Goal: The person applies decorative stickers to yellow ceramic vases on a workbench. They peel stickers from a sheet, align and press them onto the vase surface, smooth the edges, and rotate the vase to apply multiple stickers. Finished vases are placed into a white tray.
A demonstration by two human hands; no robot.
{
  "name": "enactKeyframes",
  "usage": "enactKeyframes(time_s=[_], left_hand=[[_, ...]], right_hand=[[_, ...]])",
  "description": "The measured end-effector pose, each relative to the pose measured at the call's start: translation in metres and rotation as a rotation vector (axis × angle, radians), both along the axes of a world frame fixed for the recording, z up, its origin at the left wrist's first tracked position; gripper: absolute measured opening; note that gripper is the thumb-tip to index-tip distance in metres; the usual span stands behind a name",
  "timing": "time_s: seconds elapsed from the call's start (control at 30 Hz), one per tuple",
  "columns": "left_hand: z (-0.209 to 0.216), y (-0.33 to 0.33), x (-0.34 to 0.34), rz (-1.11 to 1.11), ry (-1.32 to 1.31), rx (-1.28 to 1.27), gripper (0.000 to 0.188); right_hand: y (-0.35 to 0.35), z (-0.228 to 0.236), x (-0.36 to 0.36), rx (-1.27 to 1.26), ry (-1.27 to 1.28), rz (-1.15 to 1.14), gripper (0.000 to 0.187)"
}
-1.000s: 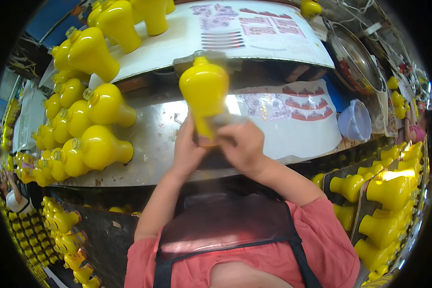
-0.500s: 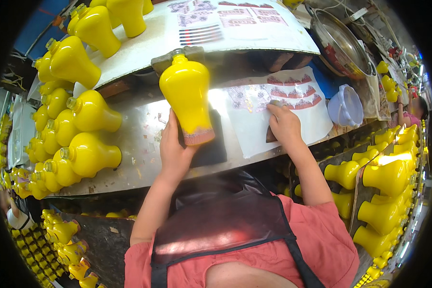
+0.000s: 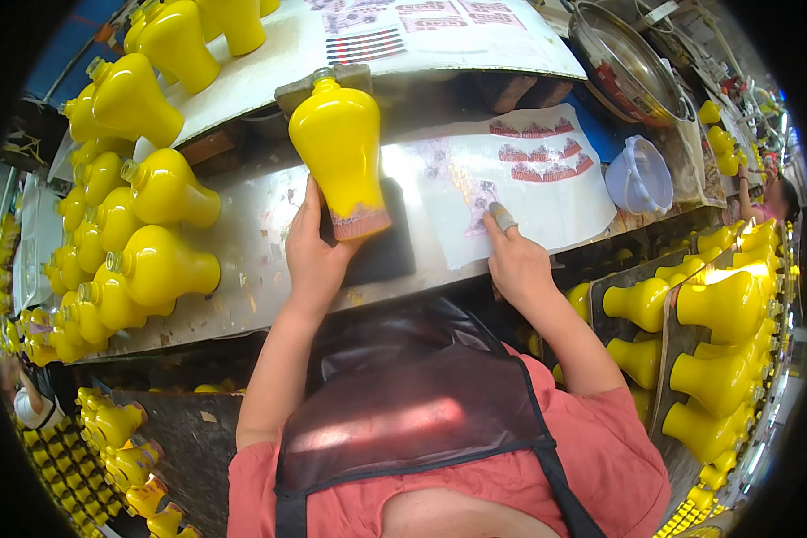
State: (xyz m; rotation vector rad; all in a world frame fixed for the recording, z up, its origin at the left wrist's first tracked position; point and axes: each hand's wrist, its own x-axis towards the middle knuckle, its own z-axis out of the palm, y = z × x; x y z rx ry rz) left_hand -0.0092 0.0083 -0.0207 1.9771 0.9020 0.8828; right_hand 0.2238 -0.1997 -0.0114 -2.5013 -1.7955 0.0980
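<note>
My left hand (image 3: 316, 244) is closed around the lower end of a glossy yellow bottle (image 3: 336, 134). A pinkish patterned band circles the bottle's base, and its clear glass neck points away, by a dark grey block (image 3: 289, 94). My right hand (image 3: 522, 264) is at the near part of a white decal sheet (image 3: 560, 211), with thumb and forefinger closed at the edge of a purple floral decal (image 3: 481, 208). A greyish cover sits on one fingertip. Something dark shows partly under that palm; its kind is hidden.
Yellow bottles (image 3: 170, 264) crowd the bench's left side, and more fill racks (image 3: 726, 359) at right. A lilac bucket (image 3: 639, 175) stands right of the sheet, below a large metal pan (image 3: 623, 63). A raised white board (image 3: 475, 54) bears more decals. Another person (image 3: 771, 202) is far right.
My right hand has drawn toward me over the sheet, and the floral decal has shifted with it. My left hand still holds the bottle. The whole view has shifted slightly.
</note>
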Motion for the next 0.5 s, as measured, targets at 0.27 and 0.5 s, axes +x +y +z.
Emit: enactKeyframes(time_s=[0.27,0.5], left_hand=[[0.000,-0.001,-0.009,-0.032,-0.018,0.027,0.106],[0.012,0.031,0.002,-0.102,-0.528,-0.506,0.074]], right_hand=[[-0.043,-0.021,-0.019,-0.034,-0.107,0.011,0.060],[-0.046,-0.026,0.015,0.348,-0.157,0.251,0.037]])
